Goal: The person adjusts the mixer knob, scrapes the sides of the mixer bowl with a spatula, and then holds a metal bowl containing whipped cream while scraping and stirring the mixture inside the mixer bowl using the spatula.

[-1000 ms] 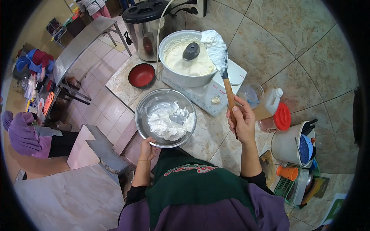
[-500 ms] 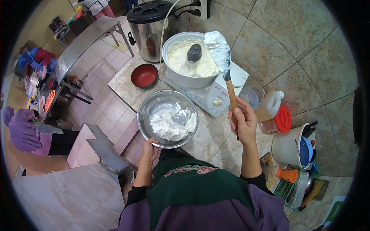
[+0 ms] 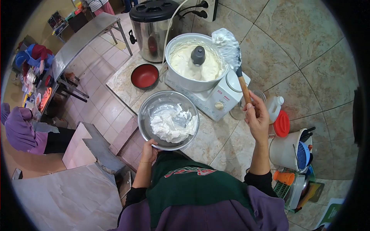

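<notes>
My right hand [image 3: 257, 115] is closed round the wooden handle of a spatula [image 3: 245, 89]. White cream thickly coats the spatula's blade, which is raised at the right rim of the mixer bowl [image 3: 175, 71]. Pale, creamy mixture [image 3: 181, 57] fills that bowl around a grey centre post. The white stand mixer [image 3: 210, 102] sits beneath it. With my left hand [image 3: 149, 151] I grip the near rim of a metal mixing bowl [image 3: 143, 133]. White whipped cream [image 3: 165, 127] lies inside it, smeared up one side.
A red-lined bowl [image 3: 144, 76] and a large steel urn [image 3: 150, 38] stand beyond the metal bowl. To the right are a plastic jug [image 3: 274, 107], a red-lidded jar [image 3: 282, 124], a utensil bucket [image 3: 283, 150] and an orange cup [image 3: 284, 178]. Other people work at a side table [image 3: 83, 40].
My right hand and the cream-covered spatula have shifted to the right, toward the mixer bowl's outer edge. My left hand still grips the metal bowl's rim.
</notes>
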Demonstrator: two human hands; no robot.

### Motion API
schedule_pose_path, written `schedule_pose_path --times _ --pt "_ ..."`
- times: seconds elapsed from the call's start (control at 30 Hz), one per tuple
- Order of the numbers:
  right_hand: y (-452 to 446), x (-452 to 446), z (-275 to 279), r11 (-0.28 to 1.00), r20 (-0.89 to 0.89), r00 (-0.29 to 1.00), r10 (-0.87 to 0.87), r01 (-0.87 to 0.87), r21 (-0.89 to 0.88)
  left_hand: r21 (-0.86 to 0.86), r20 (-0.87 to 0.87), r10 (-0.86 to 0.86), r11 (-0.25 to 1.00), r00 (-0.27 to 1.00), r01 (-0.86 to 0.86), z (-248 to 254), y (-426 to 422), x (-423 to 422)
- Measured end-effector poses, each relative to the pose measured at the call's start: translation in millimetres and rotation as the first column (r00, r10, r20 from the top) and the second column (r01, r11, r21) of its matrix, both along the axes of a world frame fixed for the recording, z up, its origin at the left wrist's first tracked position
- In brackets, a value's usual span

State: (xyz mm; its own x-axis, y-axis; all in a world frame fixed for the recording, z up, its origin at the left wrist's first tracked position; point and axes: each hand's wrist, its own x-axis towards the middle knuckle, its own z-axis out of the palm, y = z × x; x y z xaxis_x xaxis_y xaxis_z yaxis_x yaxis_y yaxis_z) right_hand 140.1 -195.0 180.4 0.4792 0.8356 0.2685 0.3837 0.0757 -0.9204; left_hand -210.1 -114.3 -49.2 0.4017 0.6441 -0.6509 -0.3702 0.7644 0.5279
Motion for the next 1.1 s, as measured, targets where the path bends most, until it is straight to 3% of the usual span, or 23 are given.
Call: schedule_pose_path --times 0.07,0.2,0.27,0.3,0.37,0.4,0.5,0.53,0.6,0.63,0.7,0.73,0.8,0.83,0.9,0.97,1.1 --pt "2.2 0.5 3.1 1.000 -0.080 0.997 -0.020 0.019 -0.016 0.003 -0.031 0.005 1.000 1.000 -0.005 2.4 0.4 1.2" --pt "11.0 -3.1 2.2 0.999 -0.038 0.998 -0.053 0.053 -0.014 -0.038 -0.024 0.020 0.999 1.000 -0.021 -11.7 0.0 -3.7" --pt "19.6 -2.0 0.4 0.994 0.137 0.985 -0.105 0.102 0.031 -0.020 0.044 -0.005 1.000 0.999 0.006 -21.6 0.8 -8.5" --pt "23.5 1.6 2.2 0.994 0.139 0.985 -0.106 0.103 0.029 -0.022 0.046 -0.006 1.000 0.999 0.007 -16.1 0.9 -6.1" --pt "31.9 15.1 10.9 0.995 0.488 0.867 -0.099 0.100 0.025 -0.042 -0.017 0.026 0.999 0.999 -0.027 0.3 0.9 0.5" --pt "38.3 22.4 17.9 0.994 0.492 0.865 -0.100 0.103 0.022 -0.045 -0.014 0.024 0.999 1.000 -0.024 -2.8 1.8 -0.7" --pt "63.4 38.3 50.9 0.994 0.892 0.452 0.008 0.091 -0.055 -0.031 0.019 0.004 1.000 1.000 -0.003 -10.4 1.3 -5.3" --pt "74.4 44.8 60.2 0.994 0.895 0.446 0.009 0.091 -0.056 -0.033 0.024 0.007 0.999 1.000 -0.006 -7.5 1.2 -4.7" --pt "101.1 59.2 75.9 0.981 0.983 0.089 0.161 0.098 -0.170 -0.037 0.035 0.013 0.999 0.999 -0.012 -10.0 -0.1 -5.9" --pt "116.7 63.3 82.6 0.981 0.983 0.082 0.162 0.096 -0.170 -0.024 0.050 0.000 1.000 0.999 0.001 -14.7 -0.7 -8.5" --pt "148.8 70.9 94.8 0.983 0.967 -0.206 0.148 -0.072 -0.166 -0.011 0.073 -0.008 1.000 0.997 0.008 -26.0 -2.8 -10.6" --pt "164.6 72.5 99.2 0.983 0.966 -0.212 0.149 -0.075 -0.168 -0.042 0.099 0.013 0.999 0.995 -0.009 -32.3 -4.5 -10.7" --pt "197.3 69.3 105.7 0.961 0.903 -0.385 0.189 -0.117 -0.250 -0.074 0.128 0.039 0.997 0.991 -0.030 -37.8 -6.5 -10.7" --pt "212.7 65.0 110.2 0.960 0.902 -0.389 0.188 -0.121 -0.252 -0.077 0.122 0.053 0.996 0.991 -0.043 -35.3 -7.2 -10.5" --pt "241.5 51.7 118.5 0.937 0.832 -0.537 0.137 -0.203 -0.285 -0.085 0.114 0.068 0.995 0.991 -0.059 -32.8 -9.5 -9.5" --pt "269.7 39.4 123.5 0.919 0.794 -0.597 0.112 -0.243 -0.312 -0.113 0.122 0.163 0.982 0.979 -0.150 -32.6 -10.8 -7.1" --pt "319.6 26.1 117.1 0.816 0.711 -0.701 0.047 -0.384 -0.432 -0.113 0.087 0.111 0.988 0.990 -0.101 -34.7 -13.7 -13.2"
